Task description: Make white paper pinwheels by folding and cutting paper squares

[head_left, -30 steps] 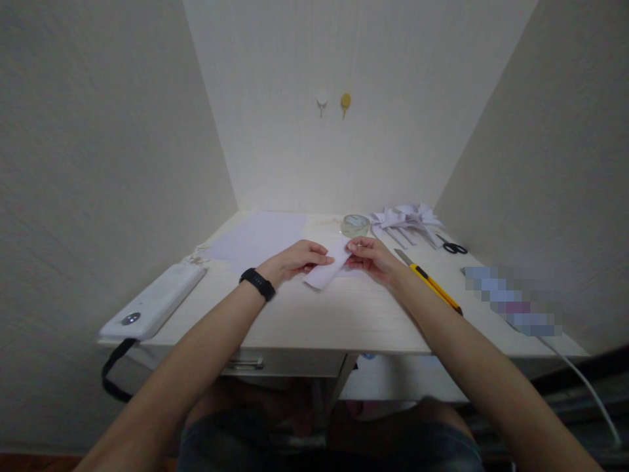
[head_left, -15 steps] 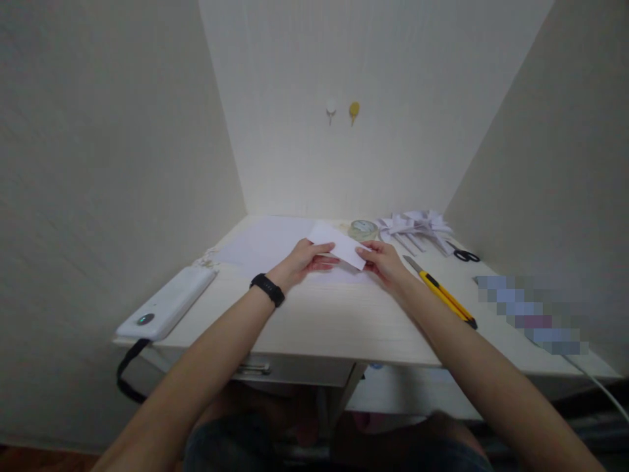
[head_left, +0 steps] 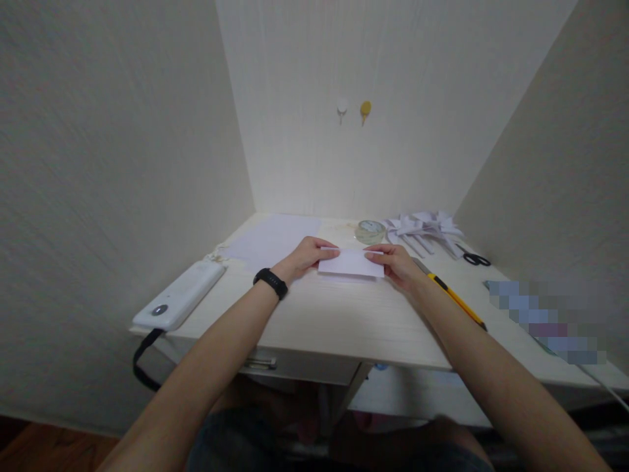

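Between my two hands is a folded piece of white paper (head_left: 350, 263), its long edge running left to right just over the desk. My left hand (head_left: 310, 254), with a black band on the wrist, pinches the paper's left end, thumb on top. At the other end my right hand (head_left: 396, 262) grips it the same way, thumb on the near face. The fingers behind the paper are partly hidden. A flat white sheet (head_left: 275, 237) lies on the desk beyond my left hand.
A yellow utility knife (head_left: 457, 298) lies beside my right forearm. Behind it are black-handled scissors (head_left: 476, 258), a pile of folded white paper pieces (head_left: 425, 229) and a roll of clear tape (head_left: 369, 231). A white device (head_left: 181, 295) with a black strap rests at the desk's left edge.
The paper has turned from a slant to lie level between my hands, its near edge facing me. Both hands still hold it. The view has shifted slightly left.
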`<act>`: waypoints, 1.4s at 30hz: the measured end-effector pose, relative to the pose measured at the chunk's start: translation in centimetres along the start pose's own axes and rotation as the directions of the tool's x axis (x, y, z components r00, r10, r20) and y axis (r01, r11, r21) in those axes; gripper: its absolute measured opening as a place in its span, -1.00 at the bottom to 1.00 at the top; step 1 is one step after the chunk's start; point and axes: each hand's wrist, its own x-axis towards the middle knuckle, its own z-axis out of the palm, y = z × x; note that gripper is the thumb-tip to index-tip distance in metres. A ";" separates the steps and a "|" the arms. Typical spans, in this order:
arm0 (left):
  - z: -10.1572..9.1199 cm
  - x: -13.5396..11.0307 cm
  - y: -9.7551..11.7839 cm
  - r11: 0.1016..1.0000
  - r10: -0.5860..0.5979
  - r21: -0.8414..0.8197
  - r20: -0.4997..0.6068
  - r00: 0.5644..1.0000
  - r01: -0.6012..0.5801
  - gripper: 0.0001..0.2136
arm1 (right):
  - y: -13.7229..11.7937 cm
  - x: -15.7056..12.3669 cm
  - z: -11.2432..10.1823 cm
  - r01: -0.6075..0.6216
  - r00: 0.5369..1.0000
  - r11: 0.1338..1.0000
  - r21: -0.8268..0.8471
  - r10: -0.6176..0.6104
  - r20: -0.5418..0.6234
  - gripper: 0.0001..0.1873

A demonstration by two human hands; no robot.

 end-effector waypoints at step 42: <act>0.1 -0.3 0.7 0.998 0.009 -0.055 0.026 1.000 -0.008 -0.71 | -0.3 -0.5 0.0 -0.037 0.993 0.999 0.010 0.036 0.112 -0.55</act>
